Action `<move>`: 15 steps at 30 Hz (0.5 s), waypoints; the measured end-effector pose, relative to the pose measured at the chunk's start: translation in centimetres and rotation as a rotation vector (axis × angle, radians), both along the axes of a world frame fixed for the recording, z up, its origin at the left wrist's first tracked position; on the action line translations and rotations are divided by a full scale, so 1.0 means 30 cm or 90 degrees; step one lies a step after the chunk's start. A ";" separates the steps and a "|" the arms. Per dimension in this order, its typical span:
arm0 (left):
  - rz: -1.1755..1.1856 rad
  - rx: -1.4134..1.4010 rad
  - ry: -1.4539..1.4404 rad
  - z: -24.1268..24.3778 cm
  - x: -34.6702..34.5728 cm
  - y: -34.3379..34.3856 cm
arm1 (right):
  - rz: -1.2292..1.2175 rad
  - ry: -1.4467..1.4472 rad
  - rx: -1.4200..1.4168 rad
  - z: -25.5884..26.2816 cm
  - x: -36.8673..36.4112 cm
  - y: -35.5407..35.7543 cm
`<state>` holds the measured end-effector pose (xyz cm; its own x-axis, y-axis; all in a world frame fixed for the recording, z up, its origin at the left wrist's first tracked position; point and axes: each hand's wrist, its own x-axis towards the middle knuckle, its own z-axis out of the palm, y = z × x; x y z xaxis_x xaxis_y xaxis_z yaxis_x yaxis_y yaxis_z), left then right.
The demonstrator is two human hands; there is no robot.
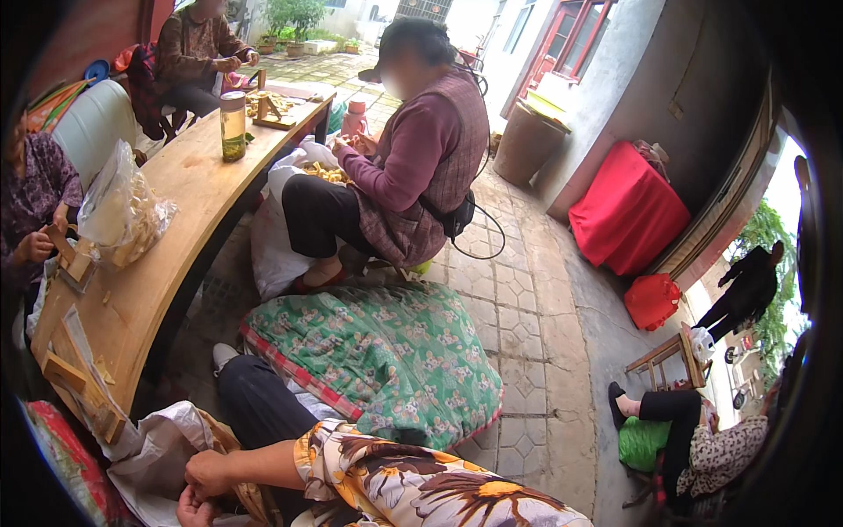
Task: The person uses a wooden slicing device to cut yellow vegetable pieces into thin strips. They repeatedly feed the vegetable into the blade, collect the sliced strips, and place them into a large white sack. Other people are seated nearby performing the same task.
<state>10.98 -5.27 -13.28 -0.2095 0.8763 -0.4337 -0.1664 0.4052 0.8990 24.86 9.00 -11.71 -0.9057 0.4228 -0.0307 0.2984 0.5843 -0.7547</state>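
Over an opened white woven sack (155, 454), my right hand (209, 473) has its fingers curled, with the printed sleeve's cuff behind its forearm. My left hand (195, 508) is just below, close to the right one, partly cut by the picture's lower edge. Whether a small piece lies between the fingers cannot be told. Brown dried strips (253, 497) show in the sack beside my hands. A wooden block device (85, 402) lies on the near end of the wooden table (191, 191), above the sack, with pale scraps around it.
A clear plastic bag of pale pieces (132, 217) and a lidded glass jar (233, 128) stand on the table. A green patterned quilt (388, 356) lies beside my leg. Several people sit nearby, one in a plaid vest (421, 171). A wooden stool (672, 362) stands at right.
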 end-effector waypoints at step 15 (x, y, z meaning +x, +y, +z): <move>-0.123 0.019 0.243 -0.048 -0.028 -0.014 | 0.013 -0.058 0.028 0.006 0.002 0.000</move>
